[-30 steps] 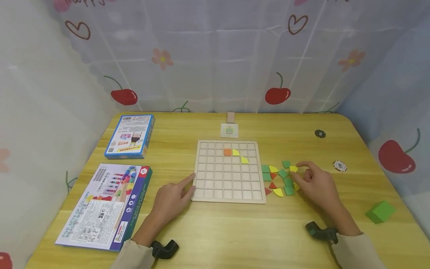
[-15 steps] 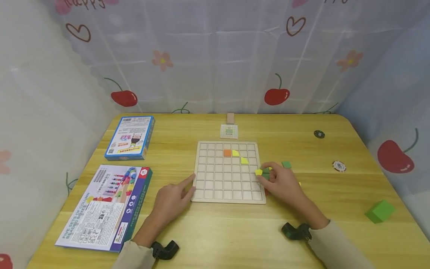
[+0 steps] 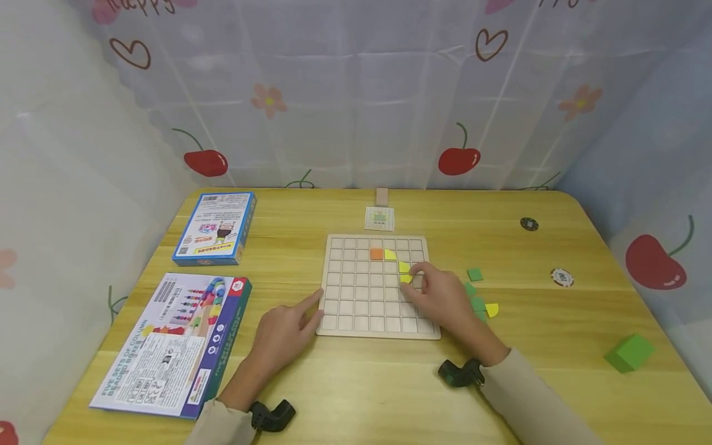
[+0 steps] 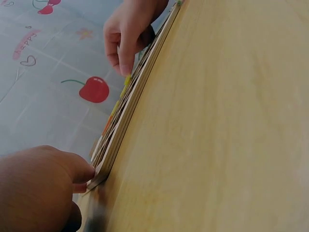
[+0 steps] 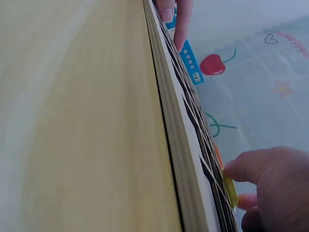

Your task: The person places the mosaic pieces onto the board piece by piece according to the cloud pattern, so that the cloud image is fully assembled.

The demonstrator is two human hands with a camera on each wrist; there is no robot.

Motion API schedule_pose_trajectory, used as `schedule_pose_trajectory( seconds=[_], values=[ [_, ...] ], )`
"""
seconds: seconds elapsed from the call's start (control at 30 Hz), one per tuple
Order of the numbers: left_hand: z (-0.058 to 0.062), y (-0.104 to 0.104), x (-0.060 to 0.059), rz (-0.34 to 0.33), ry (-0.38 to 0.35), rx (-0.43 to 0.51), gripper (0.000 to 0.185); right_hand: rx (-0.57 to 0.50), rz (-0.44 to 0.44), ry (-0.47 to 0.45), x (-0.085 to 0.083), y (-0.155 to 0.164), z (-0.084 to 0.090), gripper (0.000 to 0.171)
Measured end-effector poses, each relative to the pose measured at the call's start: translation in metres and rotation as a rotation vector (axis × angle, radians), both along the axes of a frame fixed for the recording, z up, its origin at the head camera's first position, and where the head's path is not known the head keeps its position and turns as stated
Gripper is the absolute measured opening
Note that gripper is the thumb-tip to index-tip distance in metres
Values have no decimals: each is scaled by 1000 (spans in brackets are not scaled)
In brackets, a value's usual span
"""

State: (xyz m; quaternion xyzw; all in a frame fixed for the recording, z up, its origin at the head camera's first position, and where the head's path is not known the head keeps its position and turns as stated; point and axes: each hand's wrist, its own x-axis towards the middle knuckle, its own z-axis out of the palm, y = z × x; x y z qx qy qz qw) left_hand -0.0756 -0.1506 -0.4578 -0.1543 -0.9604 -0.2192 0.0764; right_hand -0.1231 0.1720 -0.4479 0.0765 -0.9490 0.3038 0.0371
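The right hand reached over the grid board, pinching a yellow piece; the relaxed left hand touched the board's edge.

We see a small yellow tile lying flat in a cell of the pale wooden grid board, right of the board's centre, just below another yellow tile already seated.
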Motion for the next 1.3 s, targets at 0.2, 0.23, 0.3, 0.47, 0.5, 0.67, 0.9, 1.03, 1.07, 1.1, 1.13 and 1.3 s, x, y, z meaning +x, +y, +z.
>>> schedule_pose_trajectory(
  seconds=[0.2, 0.23, 0.3, 0.47, 0.5, 0.67, 0.9, 1.03, 1.07, 1.1, 1.13, 1.3],
  values=[
    [-1, 0, 0, 0, 2, 7, 43, 33, -20, 20, -1, -3, -4, 35],
    [-1, 0, 0, 1, 4, 9, 43, 37, -18, 29, 0, -3, -5, 36],
    [-1, 0, 0, 2, 6, 10, 42, 47, -16, 45, 0, -3, -5, 36],
    [-1, 0, 0, -2, -2, 6, 43, 51, -8, 55, 3, -2, -7, 38],
    [-1, 0, 0, -3, -2, 6, 42, 48, -6, 59, 4, -2, -7, 37],
    [0, 0, 0, -6, 5, 1, 42, 14, 7, 105, 5, 1, -11, 31],
    [0, 0, 1, -5, -5, -4, 43, -186, 17, 199, 7, 11, -18, 19],
    [0, 0, 1, -8, -1, -6, 43, -233, 41, 284, 14, 20, -18, 16],
    [-1, 0, 1, -9, 2, -8, 42, -230, 44, 301, 17, 24, -17, 17],
    [-1, 0, 0, -10, 7, -10, 42, -225, 43, 313, 19, 28, -16, 16],
    [0, 0, 0, -10, 12, -9, 42, -219, 40, 325, 22, 32, -15, 16],
    [0, -1, 0, -9, 11, -8, 42, -164, -42, 309, 34, 63, -13, 19]
  ],
)
